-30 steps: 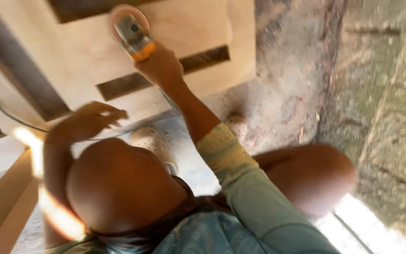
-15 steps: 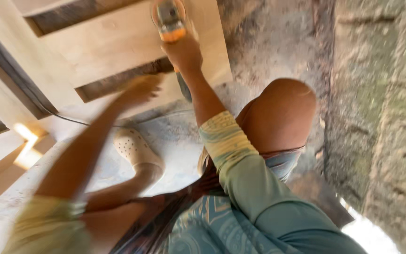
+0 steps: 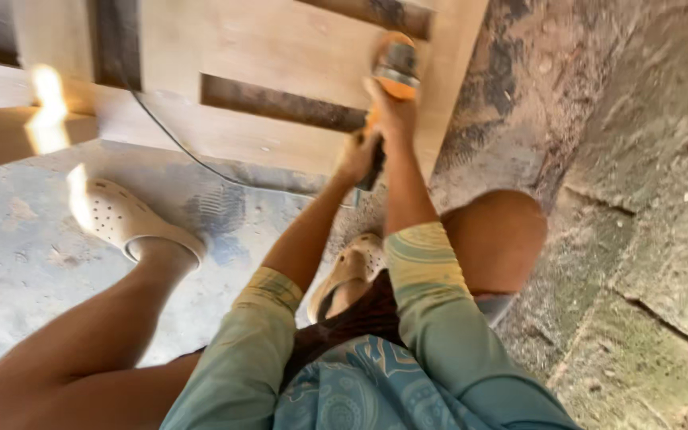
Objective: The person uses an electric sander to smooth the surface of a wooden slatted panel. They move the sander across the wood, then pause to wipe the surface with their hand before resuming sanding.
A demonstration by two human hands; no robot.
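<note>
An orange and grey power sander [image 3: 393,62] rests on a pale wooden slatted frame [image 3: 264,48] lying on the ground. My right hand [image 3: 392,111] grips the sander's body from behind. My left hand [image 3: 358,155] is closed around its dark rear handle [image 3: 369,171], just below the right hand. Both arms reach forward in green sleeves. The sander sits near the frame's right edge, beside a dark slot between boards.
A black power cord [image 3: 169,135] runs across the frame and down onto the concrete floor [image 3: 25,255]. My feet wear cream perforated clogs [image 3: 125,219]. Rough stone and dirt ground [image 3: 639,199] lies to the right. A wooden plank [image 3: 1,135] is at far left.
My left hand has come down from open air onto the sander's rear handle. The view has swung, so the frame and sander now sit more to the right.
</note>
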